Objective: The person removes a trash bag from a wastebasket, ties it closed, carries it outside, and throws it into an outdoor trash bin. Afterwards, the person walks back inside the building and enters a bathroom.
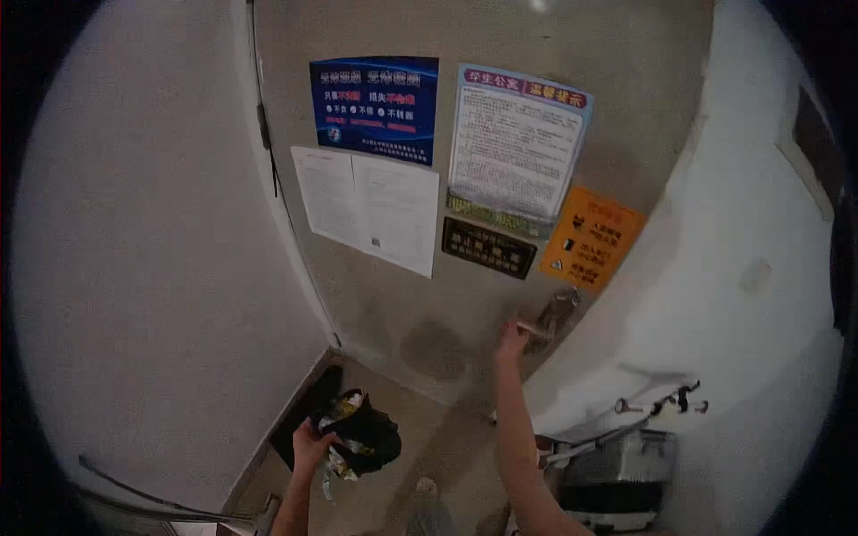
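Note:
A dark bag (pixel 380 440) with white and yellow crumpled items in its opening hangs from my left hand (pixel 309 444), whose fingers are closed on its edge. My right hand (pixel 511 339) reaches forward to the metal door handle (pixel 539 331), with its fingers closed at the lever's left end. The handle sits low on the right side of a grey-brown door (pixel 375 308), which looks closed.
Posters (pixel 518 147), white papers (pixel 371 210) and an orange sign (pixel 592 237) are on the door. Lower right stands a grey suitcase (pixel 621 469) beside a metal bar with fittings (pixel 661 405). A rack (pixel 179 515) is at lower left, and white walls flank the door.

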### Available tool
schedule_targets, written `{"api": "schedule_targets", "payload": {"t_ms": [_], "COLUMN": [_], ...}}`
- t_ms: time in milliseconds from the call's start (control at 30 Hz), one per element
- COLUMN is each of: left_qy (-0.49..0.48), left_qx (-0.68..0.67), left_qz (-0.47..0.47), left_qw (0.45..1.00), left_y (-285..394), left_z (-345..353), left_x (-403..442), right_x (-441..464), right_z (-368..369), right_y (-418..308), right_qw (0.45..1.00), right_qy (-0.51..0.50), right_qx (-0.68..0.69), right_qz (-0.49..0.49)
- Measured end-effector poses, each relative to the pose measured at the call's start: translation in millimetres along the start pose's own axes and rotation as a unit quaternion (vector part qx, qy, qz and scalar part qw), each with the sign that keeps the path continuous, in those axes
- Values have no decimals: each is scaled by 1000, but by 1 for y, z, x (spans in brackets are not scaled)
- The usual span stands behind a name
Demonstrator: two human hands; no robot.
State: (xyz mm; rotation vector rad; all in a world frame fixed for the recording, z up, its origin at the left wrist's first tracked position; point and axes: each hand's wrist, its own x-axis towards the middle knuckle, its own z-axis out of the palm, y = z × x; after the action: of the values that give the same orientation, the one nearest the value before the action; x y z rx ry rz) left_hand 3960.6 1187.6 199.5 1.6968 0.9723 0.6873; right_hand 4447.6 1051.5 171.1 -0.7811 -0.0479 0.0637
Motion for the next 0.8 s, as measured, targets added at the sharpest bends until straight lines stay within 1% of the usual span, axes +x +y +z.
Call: {"api": "schedule_targets", "payload": {"t_ms": [33,67,100,167,200,267,300,367,400,433,500,533,567,633,700,767,800], "left_qy": [-11,-3,19,62,68,44,30,41,53,65,71,71,70,76,80,93,100], "left_qx": [-5,-4,-14,-40,-41,-56,-64,-60,-57,-54,-70,-83,-95,-83,-62,-67,-73], "left_qz": [-16,-17,-50,-107,-102,-98,-99,-113,-125,-137,-127,-114,-101,-100,-94,-92,-89], "left_qw": [1000,1000,998,992,992,993,993,991,989,987,987,988,988,989,990,989,988], "left_y": [-15,-8,2,26,42,76,84,88,89,91,106,116,120,114,103,96,95], "left_z": [8,17,25,42,49,64,70,74,75,75,73,72,72,73,75,82,87], "left_x": [15,28,34,47,51,49,50,51,51,49,42,39,34,26,20,16,12], "right_x": [4,8,-2,-23,-19,-14,-11,-7,4,10,9,-6,-23,-32,-30,-21,-3], "right_z": [-2,-3,-4,23,22,7,-7,-38,-55,-61,-65,-48,-28,-18,-19,-33,-52], "right_y": [10,20,18,2,11,21,26,38,44,43,44,27,5,-6,-9,-3,18], "right_qw": [1000,998,992,975,973,970,983,992,988,965,922,977,996,978,969,961,984], "right_qy": [22,44,3,11,53,91,48,5,-9,-20,-31,8,45,77,-22,-71,-78], "right_qx": [12,23,-67,-83,-88,-91,-45,0,133,262,385,212,30,-151,-180,-193,-85], "right_qz": [-17,-34,-104,-208,-205,-205,-171,-130,-78,-23,41,-15,-71,-122,-170,-185,-135]}}
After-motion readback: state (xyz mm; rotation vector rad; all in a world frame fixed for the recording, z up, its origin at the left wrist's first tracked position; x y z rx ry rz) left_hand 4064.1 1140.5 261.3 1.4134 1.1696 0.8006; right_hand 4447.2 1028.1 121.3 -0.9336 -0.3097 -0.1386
